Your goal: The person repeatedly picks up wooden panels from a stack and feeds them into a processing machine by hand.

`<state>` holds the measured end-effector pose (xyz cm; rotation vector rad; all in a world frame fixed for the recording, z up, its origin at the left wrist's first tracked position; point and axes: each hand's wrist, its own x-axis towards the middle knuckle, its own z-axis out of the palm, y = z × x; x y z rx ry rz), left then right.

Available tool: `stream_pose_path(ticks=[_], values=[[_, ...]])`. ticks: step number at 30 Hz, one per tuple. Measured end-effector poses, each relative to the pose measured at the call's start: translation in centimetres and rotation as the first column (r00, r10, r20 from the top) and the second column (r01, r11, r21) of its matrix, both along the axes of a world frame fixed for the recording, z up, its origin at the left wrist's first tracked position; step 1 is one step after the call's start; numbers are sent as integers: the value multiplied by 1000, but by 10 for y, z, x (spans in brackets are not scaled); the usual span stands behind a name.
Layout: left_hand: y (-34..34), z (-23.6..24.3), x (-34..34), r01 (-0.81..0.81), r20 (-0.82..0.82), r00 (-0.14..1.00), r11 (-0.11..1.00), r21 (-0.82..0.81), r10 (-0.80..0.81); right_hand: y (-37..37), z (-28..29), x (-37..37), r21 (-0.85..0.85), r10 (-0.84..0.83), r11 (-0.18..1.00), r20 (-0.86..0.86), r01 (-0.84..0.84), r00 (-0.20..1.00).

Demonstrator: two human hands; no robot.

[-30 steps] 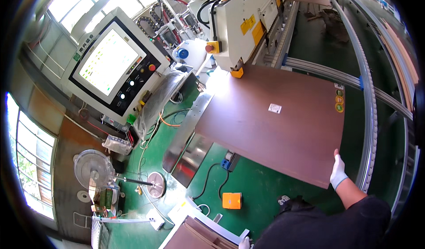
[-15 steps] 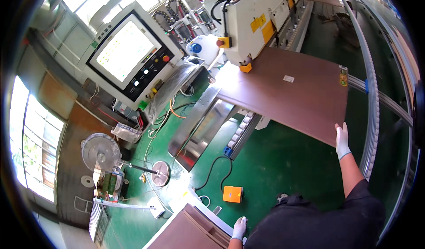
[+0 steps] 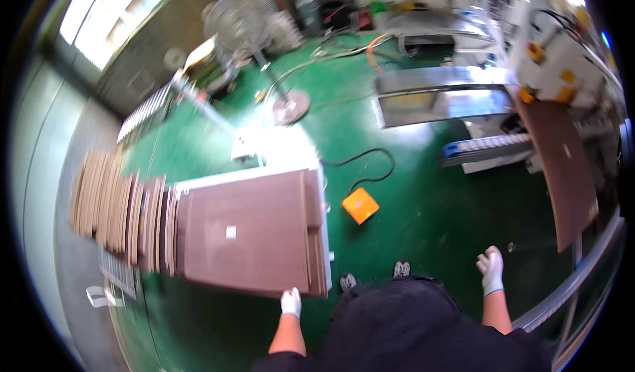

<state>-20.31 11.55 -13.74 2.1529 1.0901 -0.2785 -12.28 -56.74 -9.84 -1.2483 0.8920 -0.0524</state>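
Leftward, a brown panel (image 3: 264, 230) is lying atop a stack (image 3: 319, 259), bearing an illegibly small white label (image 3: 231, 232); the left hand (image 3: 291, 303) is meeting its near edge, grip indeterminable; the right hand (image 3: 491, 269) is hanging open, empty; a second panel (image 3: 561, 180) is projecting from a white machine (image 3: 555, 64).

Adds up to two white-gloved hands (image 3: 491, 271), two shoes (image 3: 401, 268), one fan (image 3: 241, 25), one orange box (image 3: 360, 206) and one brown panel (image 3: 562, 173) at the machine (image 3: 549, 71). Includes one flat pile (image 3: 264, 240) and one row of panels (image 3: 119, 206), too blurred to number.
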Motion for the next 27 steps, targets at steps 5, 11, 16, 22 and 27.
stream_pose_path(ticks=[5,11,16,22,27], values=[[59,-52,-86,-601,-110,799,781,-169,591,170,72,6,-300,779,330,-450,-895,438],[34,-60,-66,-725,-107,595,475,-499,796,135,44,-31,-404,806,222,-437,-887,400],[22,-15,-1,-820,-82,471,401,-409,878,132,100,-34,-274,552,616,-519,-739,653],[27,-40,-32,-713,-60,527,402,-574,848,107,103,-61,-155,463,770,-533,-619,708],[41,-64,-56,-659,-109,615,434,-614,781,171,115,-85,-71,513,715,-622,-696,591]])
